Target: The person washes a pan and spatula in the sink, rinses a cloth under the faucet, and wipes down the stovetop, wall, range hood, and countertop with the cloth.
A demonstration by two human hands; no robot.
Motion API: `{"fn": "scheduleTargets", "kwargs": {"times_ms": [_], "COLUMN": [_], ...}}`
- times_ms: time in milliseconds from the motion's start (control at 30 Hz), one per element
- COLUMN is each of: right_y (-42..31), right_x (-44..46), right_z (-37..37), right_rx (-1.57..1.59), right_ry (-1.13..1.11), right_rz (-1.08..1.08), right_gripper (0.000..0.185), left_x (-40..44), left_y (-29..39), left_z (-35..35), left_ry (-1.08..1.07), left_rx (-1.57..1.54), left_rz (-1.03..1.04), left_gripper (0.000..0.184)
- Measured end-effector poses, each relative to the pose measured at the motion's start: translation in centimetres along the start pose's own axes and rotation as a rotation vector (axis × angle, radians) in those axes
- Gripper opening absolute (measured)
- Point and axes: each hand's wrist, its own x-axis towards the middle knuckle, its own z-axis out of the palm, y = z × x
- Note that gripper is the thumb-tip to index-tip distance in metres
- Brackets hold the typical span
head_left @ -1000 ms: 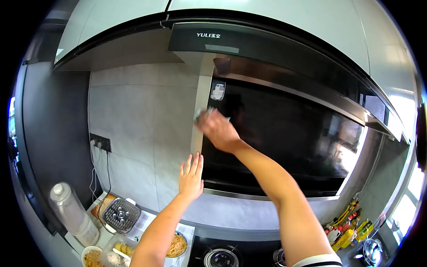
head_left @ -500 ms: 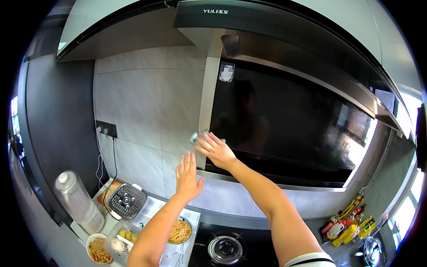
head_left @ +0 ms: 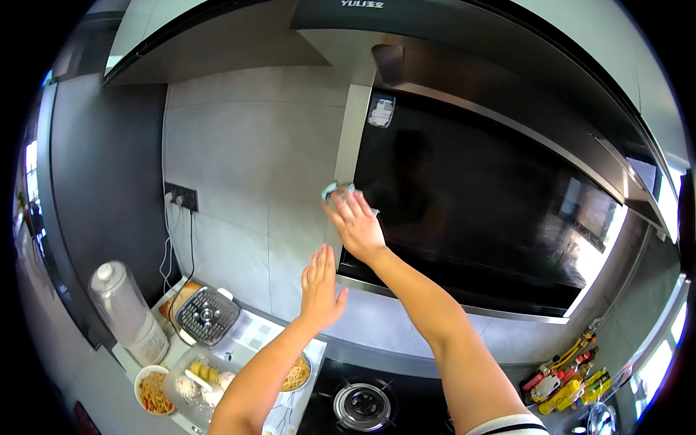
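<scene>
Under the spread fingers of my right hand is a pale green cloth, pressed to the silver left edge of the range hood's black panel. Part of the cloth is covered by the hand. My left hand is lower and to the left, before the grey tiled wall; its fingers are straight, and it holds nothing. Whether its palm touches the wall I cannot tell.
A gas burner sits below my arms. To the left stand a bowl of noodles, a clear food container, a grill-like pan and a tall clear dispenser. Sauce bottles crowd the right corner.
My right hand and the cloth have moved up along the hood's left edge. My left hand has shifted slightly up and right in view. The view itself has tilted a little.
</scene>
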Motion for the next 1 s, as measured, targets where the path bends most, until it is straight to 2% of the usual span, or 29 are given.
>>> {"fn": "scheduleTargets", "kwargs": {"times_ms": [167,200,267,333,367,567,667,700,733,800,867,933,1000], "right_y": [0.0,0.5,2.8,4.9,4.4,-0.1,1.9,3.6,5.0,6.8,4.9,3.8,4.3], "right_x": [-4.6,-3.8,-0.1,3.1,3.1,-3.2,-0.2,1.1,2.8,5.1,3.2,0.6,0.6], "right_z": [0.8,0.4,-3.0,-3.9,-3.0,-1.9,-2.7,-3.0,-4.7,-5.1,-5.1,-3.0,-3.0], "right_rx": [0.107,0.167,-0.051,-0.056,-0.089,-0.064,-0.118,-0.089,-0.26,-0.183,-0.225,-0.072,0.047], "right_ry": [-0.074,-0.079,0.084,0.152,0.163,-0.13,-0.207,-0.097,0.011,0.032,0.032,-0.027,-0.205], "right_rz": [-0.341,-0.286,-0.035,-0.038,-0.047,-0.304,-0.392,-0.317,-0.287,-0.256,-0.168,-0.284,-0.44], "right_gripper": [0.04,0.04,0.039,0.038,0.037,0.038,0.025,0.022,0.024,0.027,0.025,0.024,0.033], "left_x": [-1.0,-1.0,-0.8,-0.2,-0.1,-1.0,-1.5,-1.5,-1.3,-0.7,-0.6,-0.1,0.1], "left_y": [-0.2,-0.3,0.1,0.3,0.4,0.4,-0.1,-0.3,-0.2,-0.3,0.0,0.7,1.2], "left_z": [-0.7,-0.7,-0.6,-0.8,-1.0,-3.9,-5.7,-6.0,-6.1,-6.1,-6.1,-6.3,-6.4], "left_ry": [-0.014,-0.018,-0.017,0.005,0.008,0.043,0.028,0.031,0.037,0.053,0.047,0.041,0.011], "left_rx": [-0.035,-0.031,-0.035,-0.037,-0.046,-0.066,-0.052,-0.052,-0.055,-0.054,-0.051,-0.041,-0.041], "left_rz": [-0.042,-0.046,-0.042,-0.035,-0.03,0.006,-0.013,-0.012,-0.007,0.005,0.009,0.011,0.032], "left_gripper": [0.092,0.093,0.093,0.094,0.093,0.092,0.092,0.092,0.091,0.091,0.091,0.091,0.091]}}
